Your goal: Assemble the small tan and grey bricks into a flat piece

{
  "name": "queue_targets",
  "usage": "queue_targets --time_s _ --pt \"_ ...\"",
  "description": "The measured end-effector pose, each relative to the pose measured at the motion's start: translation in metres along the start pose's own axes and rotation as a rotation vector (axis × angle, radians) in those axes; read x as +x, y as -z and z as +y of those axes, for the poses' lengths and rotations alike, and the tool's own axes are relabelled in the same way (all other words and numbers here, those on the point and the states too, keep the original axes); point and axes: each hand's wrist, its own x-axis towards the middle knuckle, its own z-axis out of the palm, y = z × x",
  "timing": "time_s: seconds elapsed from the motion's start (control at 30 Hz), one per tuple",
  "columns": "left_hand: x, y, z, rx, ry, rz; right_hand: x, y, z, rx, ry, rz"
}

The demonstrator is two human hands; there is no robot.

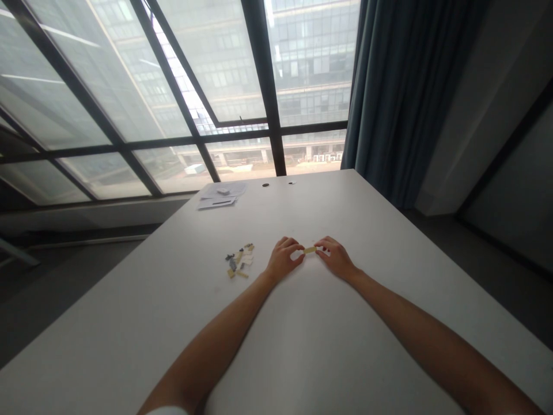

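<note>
Both my forearms stretch out over a white table [371, 230]. My left hand [283, 259] and my right hand [334, 256] meet near the table's middle, fingers curled, pinching a small tan flat piece [309, 250] between them, one hand at each end. To the left of my left hand lies a little heap of several small tan, grey and white pieces [239, 260] on the tabletop.
Sheets of paper with a small white item on top [221, 195] lie at the table's far edge, beside two dark round holes [265, 185]. Beyond are large windows and a dark blue curtain [401, 92] at the right.
</note>
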Motion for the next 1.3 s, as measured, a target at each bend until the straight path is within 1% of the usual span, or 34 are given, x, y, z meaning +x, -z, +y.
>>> queue_targets --time_s 1.3 --pt "-0.0005 -0.0003 -0.001 0.001 0.018 -0.02 -0.0004 -0.0006 0.0013 0.002 0.007 -0.004"
